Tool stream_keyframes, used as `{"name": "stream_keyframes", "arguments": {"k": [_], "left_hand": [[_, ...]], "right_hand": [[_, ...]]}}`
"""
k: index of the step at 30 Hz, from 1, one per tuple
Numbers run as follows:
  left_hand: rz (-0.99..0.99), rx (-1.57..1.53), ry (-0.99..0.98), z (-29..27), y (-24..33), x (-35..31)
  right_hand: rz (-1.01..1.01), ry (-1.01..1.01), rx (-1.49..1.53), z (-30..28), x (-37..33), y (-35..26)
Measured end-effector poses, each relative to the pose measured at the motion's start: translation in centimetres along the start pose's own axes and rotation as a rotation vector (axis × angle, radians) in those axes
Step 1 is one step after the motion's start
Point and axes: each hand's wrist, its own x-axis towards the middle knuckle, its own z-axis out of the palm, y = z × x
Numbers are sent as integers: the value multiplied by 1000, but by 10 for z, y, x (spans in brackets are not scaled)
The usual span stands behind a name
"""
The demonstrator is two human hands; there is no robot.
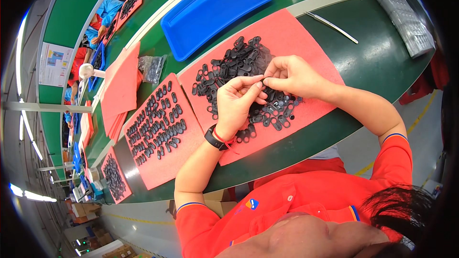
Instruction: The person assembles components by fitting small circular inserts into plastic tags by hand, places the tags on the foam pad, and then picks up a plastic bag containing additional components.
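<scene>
The left hand [235, 101] and the right hand [297, 77] are both pinching a small dark piece [262, 79], and they are mostly hiding it. The piece is being held between the two hands, over a big pile of black pieces [241, 62] that is lying on a pink mat [306, 43] on the green desk [377, 52].

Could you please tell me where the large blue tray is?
In the head view, the large blue tray lies at top centre, just beyond the pink mat bearing the piled black parts.
</scene>
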Motion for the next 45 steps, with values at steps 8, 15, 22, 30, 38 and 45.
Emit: {"name": "stream_keyframes", "arguments": {"k": [8,15,22,30,38,45], "left_hand": [[-5,1,-3,1,-1,-1],[-20,-14,-18,-1,-1,0],[-61,2,-21,-2,-1,0],[-96,41,-32,-4,0,1],[-109,45,-30,-3,0,1],[-114,64,-18,-2,1,1]], "right_hand": [[36,-36,-45,1,1,-1],[39,-16,-46,-1,2,3],[8,-27,-100,1,2,4],[6,-45,-130,2,3,6],[-11,-24,-187,3,2,4],[-5,-18,-221,4,0,0]]}}
